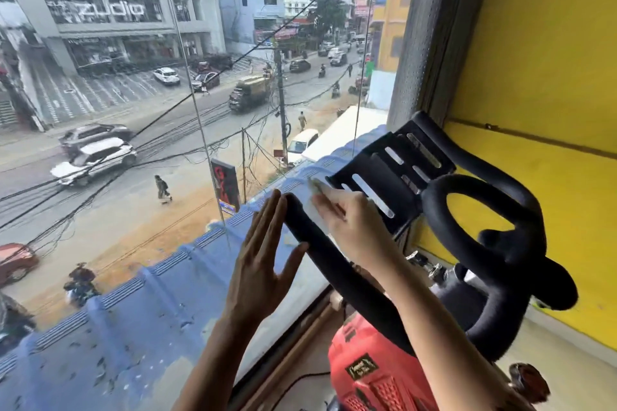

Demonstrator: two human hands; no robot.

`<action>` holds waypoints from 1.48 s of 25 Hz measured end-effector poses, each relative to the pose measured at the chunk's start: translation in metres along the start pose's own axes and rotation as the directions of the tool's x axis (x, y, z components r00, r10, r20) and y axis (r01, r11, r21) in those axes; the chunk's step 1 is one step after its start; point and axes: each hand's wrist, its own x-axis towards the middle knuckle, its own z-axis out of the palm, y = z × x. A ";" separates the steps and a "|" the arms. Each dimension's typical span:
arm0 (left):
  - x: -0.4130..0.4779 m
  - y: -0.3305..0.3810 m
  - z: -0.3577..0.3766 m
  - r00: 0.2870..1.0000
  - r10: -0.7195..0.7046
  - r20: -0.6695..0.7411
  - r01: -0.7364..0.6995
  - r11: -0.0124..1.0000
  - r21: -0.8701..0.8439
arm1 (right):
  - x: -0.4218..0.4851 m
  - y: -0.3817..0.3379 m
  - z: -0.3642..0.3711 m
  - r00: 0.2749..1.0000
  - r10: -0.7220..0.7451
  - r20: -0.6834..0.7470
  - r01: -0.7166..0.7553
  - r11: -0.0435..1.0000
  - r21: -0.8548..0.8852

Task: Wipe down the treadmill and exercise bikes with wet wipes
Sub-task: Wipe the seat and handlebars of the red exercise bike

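One exercise bike point(367, 374) looks mid-wipe: right hand point(347, 220) pinches a wet wipe point(315, 188) at the handlebar point(334, 264) tip, left hand point(263, 264) flat, fingers straight, beside it; other machines unseen

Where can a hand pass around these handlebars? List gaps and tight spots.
Free: the opening inside the handlebar loop, and the pale ledge between right bar and yellow wall. Crowded: the left bar's tip, hemmed by left hand, right hand holding the wipe, and the slotted bracket.
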 end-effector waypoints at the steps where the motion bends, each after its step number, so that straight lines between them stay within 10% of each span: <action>1: -0.002 -0.001 0.000 1.000 0.008 0.001 -0.008 1.000 0.003 | 0.007 -0.006 0.010 1.000 0.005 0.021 -0.005 1.000 0.002; 12: -0.040 0.039 0.019 0.930 0.335 0.150 -0.357 0.921 0.159 | -0.109 0.021 -0.059 0.940 0.267 0.214 -0.105 0.821 -0.561; 16: -0.057 0.072 0.038 0.965 0.215 0.148 -0.234 0.965 0.122 | -0.136 0.042 -0.056 0.977 0.012 0.211 0.084 0.895 -0.439; 20: -0.066 0.109 0.052 0.984 0.138 0.113 -0.155 0.974 0.165 | -0.177 0.103 -0.121 0.894 -0.391 0.220 0.447 0.744 -0.496; 24: -0.078 0.158 0.084 0.993 0.086 0.083 -0.105 0.961 0.258 | -0.176 0.140 -0.143 0.927 -0.375 0.019 0.346 0.833 -0.431; 28: -0.083 0.181 0.098 0.998 -0.066 -0.019 0.069 0.965 0.254 | -0.174 0.155 -0.140 0.797 -0.579 0.172 0.596 0.708 -0.378; 32: -0.086 0.193 0.101 0.986 -0.157 -0.055 0.167 0.940 0.298 | -0.161 0.170 -0.148 0.926 -0.349 -0.141 0.324 0.930 -0.173; 37: -0.083 0.203 0.107 0.975 -0.219 -0.042 0.220 0.916 0.336 | -0.164 0.173 -0.144 0.782 -0.615 0.105 0.621 0.751 -0.225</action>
